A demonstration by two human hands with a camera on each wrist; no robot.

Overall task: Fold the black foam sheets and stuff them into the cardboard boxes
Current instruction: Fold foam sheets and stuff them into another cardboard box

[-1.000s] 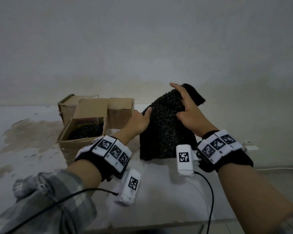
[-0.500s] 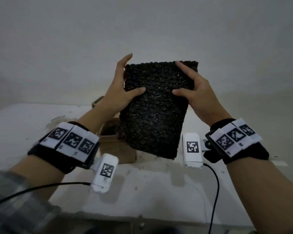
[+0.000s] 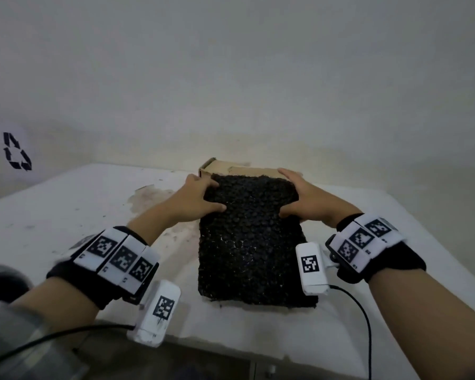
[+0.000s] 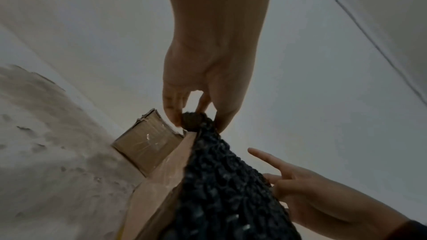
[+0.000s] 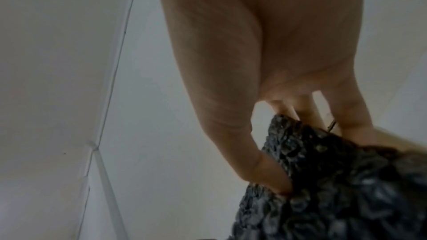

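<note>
A black bumpy foam sheet (image 3: 251,242) slopes from the table's front up to the far cardboard boxes (image 3: 231,168). My left hand (image 3: 199,197) pinches its far left corner, thumb on top and fingers behind. My right hand (image 3: 303,197) grips the far right corner the same way. In the left wrist view the left hand (image 4: 198,116) pinches the foam sheet (image 4: 221,189) just above a brown box (image 4: 148,147), and the right hand (image 4: 307,194) shows at lower right. In the right wrist view the right hand (image 5: 289,152) clamps the foam sheet (image 5: 346,189). The foam hides the boxes' openings.
The white table (image 3: 80,209) has a brownish stain (image 3: 154,196) left of the foam. A recycling mark (image 3: 16,151) is on the wall at far left. A black cable (image 3: 359,311) runs from my right wrist over the table's front edge.
Both hands have brought the foam sheet down from mid-air, where it hung upright, so that it now lies sloped over the table and against the boxes. The head view has tilted down.
</note>
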